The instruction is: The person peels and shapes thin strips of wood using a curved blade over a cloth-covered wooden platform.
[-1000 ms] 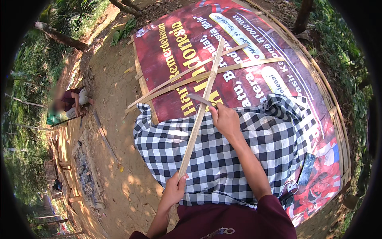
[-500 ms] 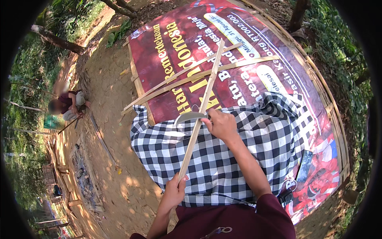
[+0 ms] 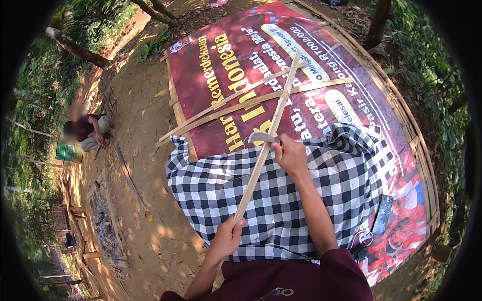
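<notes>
My left hand [image 3: 226, 240] is closed round the near end of a long, pale bamboo strip [image 3: 255, 175], which slants away from me to the upper right. In my right hand [image 3: 292, 156] is a curved knife [image 3: 260, 137]; its handle is mostly hidden in my fist. The grey blade lies across the strip near mid-length, pointing left. Beneath both arms a black-and-white checkered cloth [image 3: 211, 188] spreads over my lap. Beyond it, two more bamboo strips [image 3: 216, 118] lie across a dark red printed banner [image 3: 193, 62], and the held strip passes over them.
A whetstone-like grey block [image 3: 383, 214] rests on the banner at the right. Bamboo poles [image 3: 396, 90] edge the banner. Bare earth [image 3: 145, 125] stretches left, where another person [image 3: 90, 131] crouches near a long stick [image 3: 128, 173]. Tree trunks [image 3: 379, 25] stand at the far side.
My right hand and the knife have moved a little farther away and right along the strip. The strip's far end has swung right, and my left hand has shifted slightly right with it.
</notes>
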`<state>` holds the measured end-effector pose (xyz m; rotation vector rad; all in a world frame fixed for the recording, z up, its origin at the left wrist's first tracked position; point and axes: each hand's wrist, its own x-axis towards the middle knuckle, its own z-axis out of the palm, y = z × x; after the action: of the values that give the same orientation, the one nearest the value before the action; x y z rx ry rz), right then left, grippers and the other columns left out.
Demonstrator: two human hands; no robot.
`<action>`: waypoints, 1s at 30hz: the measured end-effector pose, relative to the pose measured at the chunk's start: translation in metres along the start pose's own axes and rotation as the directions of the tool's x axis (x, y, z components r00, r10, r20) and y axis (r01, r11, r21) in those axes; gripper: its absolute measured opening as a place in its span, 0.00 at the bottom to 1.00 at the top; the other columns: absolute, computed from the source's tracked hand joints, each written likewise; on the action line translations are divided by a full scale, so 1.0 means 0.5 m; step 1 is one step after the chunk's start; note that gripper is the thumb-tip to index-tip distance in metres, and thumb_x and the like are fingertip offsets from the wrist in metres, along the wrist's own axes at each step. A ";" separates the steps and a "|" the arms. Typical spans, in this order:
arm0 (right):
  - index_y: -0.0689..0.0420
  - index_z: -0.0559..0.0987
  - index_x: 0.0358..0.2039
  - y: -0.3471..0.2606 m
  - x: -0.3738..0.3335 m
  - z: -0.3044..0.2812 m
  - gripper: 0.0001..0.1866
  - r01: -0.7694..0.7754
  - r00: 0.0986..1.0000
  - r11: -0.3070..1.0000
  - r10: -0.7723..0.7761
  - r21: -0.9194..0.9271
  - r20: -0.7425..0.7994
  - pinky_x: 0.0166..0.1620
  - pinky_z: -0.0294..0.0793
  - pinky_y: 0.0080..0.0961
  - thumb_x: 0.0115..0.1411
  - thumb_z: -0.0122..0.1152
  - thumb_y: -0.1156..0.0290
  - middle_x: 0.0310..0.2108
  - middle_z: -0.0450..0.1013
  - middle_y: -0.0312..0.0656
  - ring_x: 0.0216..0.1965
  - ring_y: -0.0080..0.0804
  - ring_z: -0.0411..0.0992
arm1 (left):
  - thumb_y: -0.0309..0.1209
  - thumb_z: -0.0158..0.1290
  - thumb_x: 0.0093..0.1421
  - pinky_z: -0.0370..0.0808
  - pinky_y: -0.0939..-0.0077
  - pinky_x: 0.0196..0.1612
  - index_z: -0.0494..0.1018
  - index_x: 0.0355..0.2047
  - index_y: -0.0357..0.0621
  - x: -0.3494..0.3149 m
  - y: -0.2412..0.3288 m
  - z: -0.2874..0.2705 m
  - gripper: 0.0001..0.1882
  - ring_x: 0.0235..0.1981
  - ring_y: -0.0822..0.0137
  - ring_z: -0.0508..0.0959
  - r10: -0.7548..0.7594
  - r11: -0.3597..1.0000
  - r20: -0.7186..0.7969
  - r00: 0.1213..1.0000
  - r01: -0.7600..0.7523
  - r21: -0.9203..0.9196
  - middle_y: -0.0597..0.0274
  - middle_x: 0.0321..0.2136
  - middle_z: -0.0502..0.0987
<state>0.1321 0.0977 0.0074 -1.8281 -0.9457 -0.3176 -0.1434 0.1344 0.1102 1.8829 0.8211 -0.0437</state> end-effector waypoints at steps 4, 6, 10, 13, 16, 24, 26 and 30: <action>0.56 0.70 0.23 0.025 0.014 -0.032 0.19 -0.084 0.994 0.981 0.095 -0.174 0.060 0.19 0.67 0.38 0.61 0.57 0.54 0.15 0.71 0.44 0.17 0.47 0.71 | 0.29 0.42 0.68 0.61 0.73 0.19 0.69 0.36 0.36 0.010 0.001 -0.009 0.09 0.13 0.75 0.62 -0.004 1.000 0.015 1.000 0.004 0.031 0.64 0.13 0.64; 0.57 0.70 0.22 0.104 0.019 -0.058 0.20 -0.144 0.989 0.919 0.148 -0.367 -0.019 0.19 0.67 0.37 0.63 0.55 0.55 0.15 0.70 0.45 0.17 0.47 0.71 | 0.28 0.42 0.69 0.58 0.78 0.19 0.70 0.36 0.38 -0.002 0.016 -0.001 0.08 0.15 0.80 0.59 0.050 0.999 0.042 0.998 -0.051 0.010 0.70 0.14 0.61; 0.57 0.69 0.21 -0.031 0.012 -0.031 0.22 0.158 0.981 0.986 -0.149 -0.060 0.126 0.19 0.66 0.37 0.63 0.54 0.53 0.11 0.66 0.42 0.16 0.45 0.70 | 0.28 0.42 0.69 0.58 0.77 0.19 0.70 0.37 0.38 0.020 0.013 -0.005 0.08 0.15 0.80 0.60 0.007 1.000 -0.019 1.000 -0.007 -0.007 0.70 0.14 0.61; 0.56 0.71 0.22 0.047 0.034 -0.033 0.21 -0.031 0.999 0.967 0.037 -0.252 0.016 0.18 0.66 0.37 0.62 0.55 0.51 0.11 0.67 0.43 0.15 0.44 0.70 | 0.29 0.42 0.69 0.59 0.77 0.19 0.70 0.37 0.38 0.007 0.005 -0.002 0.08 0.15 0.79 0.61 0.066 0.998 -0.002 0.998 -0.066 0.005 0.69 0.13 0.61; 0.56 0.71 0.22 0.033 0.012 -0.012 0.22 -0.151 0.984 0.959 0.168 -0.239 0.052 0.17 0.66 0.36 0.61 0.55 0.49 0.11 0.67 0.42 0.14 0.43 0.70 | 0.29 0.42 0.68 0.64 0.70 0.21 0.68 0.37 0.34 0.009 0.004 -0.005 0.09 0.14 0.70 0.67 -0.022 0.999 0.034 0.999 0.021 0.044 0.57 0.15 0.67; 0.55 0.70 0.21 0.060 0.021 -0.007 0.21 -0.235 0.970 0.934 0.244 -0.268 0.000 0.17 0.66 0.37 0.60 0.58 0.52 0.12 0.68 0.41 0.15 0.44 0.71 | 0.28 0.43 0.68 0.62 0.71 0.20 0.69 0.36 0.36 -0.005 -0.018 -0.020 0.09 0.14 0.72 0.66 -0.035 0.995 0.040 0.999 0.031 0.097 0.61 0.13 0.65; 0.55 0.71 0.22 -0.013 0.001 -0.001 0.22 -0.031 0.994 0.992 0.043 -0.123 0.099 0.17 0.66 0.37 0.59 0.58 0.49 0.13 0.69 0.41 0.15 0.44 0.71 | 0.28 0.42 0.67 0.63 0.68 0.20 0.69 0.36 0.35 0.007 -0.018 -0.032 0.08 0.13 0.68 0.68 -0.030 0.993 0.012 0.999 0.028 0.117 0.58 0.13 0.66; 0.55 0.73 0.24 0.046 0.016 -0.015 0.22 -0.148 0.985 0.942 0.169 -0.301 0.046 0.21 0.71 0.39 0.62 0.54 0.49 0.16 0.72 0.45 0.18 0.47 0.74 | 0.28 0.43 0.68 0.62 0.76 0.21 0.70 0.36 0.38 -0.014 -0.017 -0.028 0.07 0.15 0.76 0.63 -0.051 0.995 0.081 0.995 0.044 0.085 0.66 0.14 0.64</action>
<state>0.1556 0.0904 0.0002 -2.1908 -0.8254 -0.3082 -0.1580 0.1440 0.1128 1.9258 0.8181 -0.1872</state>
